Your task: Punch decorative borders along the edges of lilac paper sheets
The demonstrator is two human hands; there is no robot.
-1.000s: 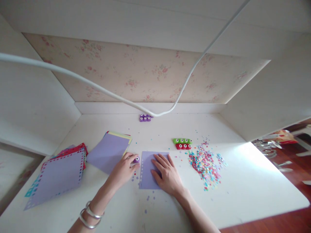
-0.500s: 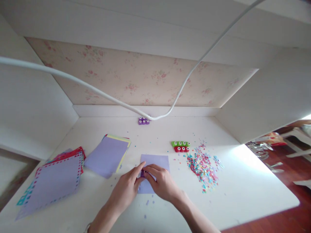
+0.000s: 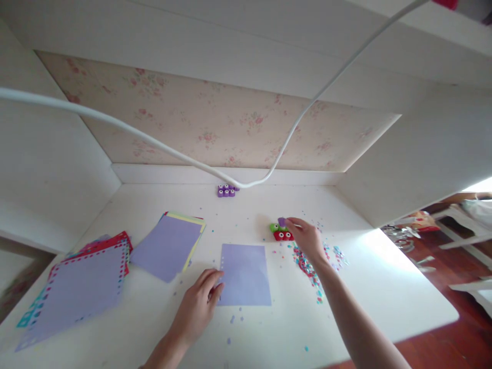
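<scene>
A lavender sheet of paper (image 3: 246, 277) lies in front of me, with a row of small punched holes along its left edge. My left hand (image 3: 202, 297) rests at that edge, thumb and fingers apart, fingertips touching the paper. Off to the right, my right hand (image 3: 305, 236) pinches a small purple craft punch (image 3: 282, 222). It is over the row of green craft punches (image 3: 274, 227), partly hiding them. Just in front of these stand red craft punches (image 3: 281, 236). Several purple craft punches (image 3: 226, 191) stand in rows at the back of the table.
Colourful paper confetti (image 3: 307, 266) is heaped right of the sheet, partly under my right forearm. To the left lie a stack of coloured paper (image 3: 169, 246) and sheets with punched borders (image 3: 84, 282). A white cable (image 3: 172, 154) hangs across the view.
My hands have parted. The right hand has carried the purple craft punch from the sheet's left edge to the right and away from me; the left hand stays by the edge, its fingers loosened.
</scene>
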